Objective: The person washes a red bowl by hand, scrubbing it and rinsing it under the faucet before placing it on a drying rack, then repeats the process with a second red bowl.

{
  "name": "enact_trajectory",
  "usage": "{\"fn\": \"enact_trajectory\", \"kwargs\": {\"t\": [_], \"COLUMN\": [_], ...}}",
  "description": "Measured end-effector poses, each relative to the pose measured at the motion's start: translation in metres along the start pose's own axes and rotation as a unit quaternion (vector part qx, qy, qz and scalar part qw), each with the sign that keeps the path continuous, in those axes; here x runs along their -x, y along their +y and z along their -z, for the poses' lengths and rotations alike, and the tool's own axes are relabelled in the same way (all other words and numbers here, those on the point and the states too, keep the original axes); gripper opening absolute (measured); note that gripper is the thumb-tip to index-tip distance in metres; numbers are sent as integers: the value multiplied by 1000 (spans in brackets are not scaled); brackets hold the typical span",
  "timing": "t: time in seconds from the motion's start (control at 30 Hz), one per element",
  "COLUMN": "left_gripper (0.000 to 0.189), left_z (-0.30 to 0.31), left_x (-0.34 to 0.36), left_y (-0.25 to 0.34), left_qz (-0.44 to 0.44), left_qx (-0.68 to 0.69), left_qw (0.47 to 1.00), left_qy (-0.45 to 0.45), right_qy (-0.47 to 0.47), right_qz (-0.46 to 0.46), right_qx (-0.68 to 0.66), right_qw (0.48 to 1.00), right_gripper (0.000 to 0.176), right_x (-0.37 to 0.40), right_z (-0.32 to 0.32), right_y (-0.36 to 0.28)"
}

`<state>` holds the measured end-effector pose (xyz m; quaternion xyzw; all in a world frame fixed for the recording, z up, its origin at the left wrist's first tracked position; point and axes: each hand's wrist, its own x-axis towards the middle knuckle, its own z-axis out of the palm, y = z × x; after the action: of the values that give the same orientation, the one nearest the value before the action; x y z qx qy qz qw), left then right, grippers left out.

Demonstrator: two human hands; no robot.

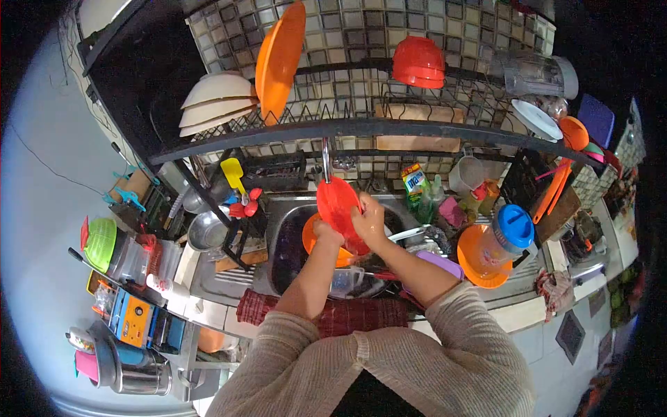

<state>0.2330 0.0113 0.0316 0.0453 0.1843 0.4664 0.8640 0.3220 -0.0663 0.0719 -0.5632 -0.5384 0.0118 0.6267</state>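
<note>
Both my hands hold a red plate (338,201) tilted up under the tap (326,163), above the sink (281,260). My left hand (328,233) is closed at its lower left edge; part of those fingers is hidden. On the right side, my right hand (369,219) grips the rim with bent fingers. Behind and below the plate, an orange dish (310,240) shows in the sink. A clear container (347,280) sits lower in the basin, partly covered by my forearms.
A black dish rack (389,128) spans above, carrying white bowls (219,94), an orange plate (281,62) and red bowls (419,64). Right of the sink stand a blue-lidded jug (513,233) and an orange plate (467,254). A metal pot (207,233) is at left.
</note>
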Motion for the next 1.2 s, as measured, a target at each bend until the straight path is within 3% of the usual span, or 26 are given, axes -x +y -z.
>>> {"fn": "enact_trajectory", "kwargs": {"t": [0.1,0.17,0.2,0.23,0.3,0.37,0.43,0.5,0.53,0.57,0.6,0.63,0.67,0.73,0.77,0.83,0.87,0.9,0.97,1.03,1.07,1.17,1.2], "left_gripper": [57,58,58,57,56,48,46,45,40,36,36,31,27,26,26,26,27,27,24,22,21,20,21], "left_z": [30,29,34,41,46,45,65,86,92,100,103,106,108,92,81,79,79,73,51,48,49,49,40], "left_x": [-24,-12,-10,-9,-2,5,-6,-17,-18,-18,-15,-12,-11,-1,3,-2,-4,-1,10,6,3,-2,6], "left_y": [11,19,23,28,36,44,49,51,51,51,51,51,49,44,41,45,46,42,29,29,32,35,31], "left_qz": [-18,-65,-68,-108,-150,-168,-162,-152,-129,-105,-102,-38,27,24,17,41,64,64,16,21,23,27,0], "left_qx": [10,-69,-69,-97,-125,-81,-65,-50,-26,-2,-5,-2,3,0,0,-26,-53,-50,-113,-137,-163,-239,-271], "left_qw": [1000,995,995,989,980,980,983,985,989,991,991,998,1000,999,997,998,996,996,993,990,986,968,960], "left_qy": [-16,-25,-23,-32,-41,68,66,63,74,84,84,43,3,37,69,47,26,28,7,20,33,74,73], "right_qy": [60,78,-1,-4,-20,-46,-68,-151,-196,-193,-172,-147,-145,-135,-136,-239,-242,-291,-340,-325,-352,-387,-339], "right_qz": [-78,-234,-377,-378,-492,-505,-515,-404,-318,-319,-192,-60,-61,60,59,47,46,86,123,284,309,283,303], "right_qx": [-39,-279,-297,-298,-408,-381,-355,-264,-273,-274,-184,-87,-86,30,32,-2,-1,-6,-8,80,130,231,222], "right_qw": [994,928,877,876,769,773,777,863,886,887,949,984,984,989,988,970,969,953,932,899,874,847,863], "right_gripper": [18,15,10,10,12,11,10,10,11,11,10,11,11,12,12,15,15,14,15,12,13,12,11], "right_x": [13,19,10,13,18,17,9,-2,-7,-9,-15,-21,-26,-34,-35,-37,-37,-36,-30,-24,-23,-25,-30], "right_z": [-30,-48,-19,-25,-38,-44,-49,-52,-58,-64,-70,-72,-70,-60,-51,-31,-22,-13,9,40,60,96,106], "right_y": [59,88,33,36,42,42,33,25,35,44,41,37,35,26,22,16,15,15,6,-19,-33,-38,-36]}}
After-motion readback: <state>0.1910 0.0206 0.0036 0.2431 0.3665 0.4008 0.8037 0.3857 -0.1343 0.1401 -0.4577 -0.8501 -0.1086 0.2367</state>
